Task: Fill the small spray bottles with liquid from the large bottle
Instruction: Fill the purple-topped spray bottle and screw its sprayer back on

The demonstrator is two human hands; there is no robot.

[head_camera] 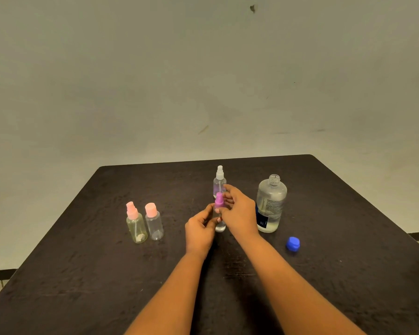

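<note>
Both hands on the purple-top spray bottle point(220, 227), centre of the table point(82, 274), upright. Left hand point(200, 228) wraps the clear body from the left, fingers curled round it. Right hand point(237, 211) comes in from the right, fingertips pinching the purple spray head point(219, 201). The head sits on the bottle neck (seated or loose: can't tell, fingers cover the joint). Only the base and spray head show between the hands; fill level is not readable.

Large bottle point(271, 204) stands upright just right of the right hand, not touching it. Its neck is open, threads visible. Clear liquid shows in the lower part, and there's a dark label on the near-left side. Blue cap point(292, 243) lies on the table in front of it, slightly to the right, apart from the bottle.

White-top spray bottle point(219, 180) stands directly behind the held one, upright, partly hidden by the right hand's fingers.

Left side of the table has two small bottles side by side, nearly touching: pink-pump bottle point(136, 224) (yellowish tint) and pink-cap bottle point(154, 226) (clear). Both are upright, well apart from the hands.

Plain pale wall point(203, 68) behind the table.
</note>
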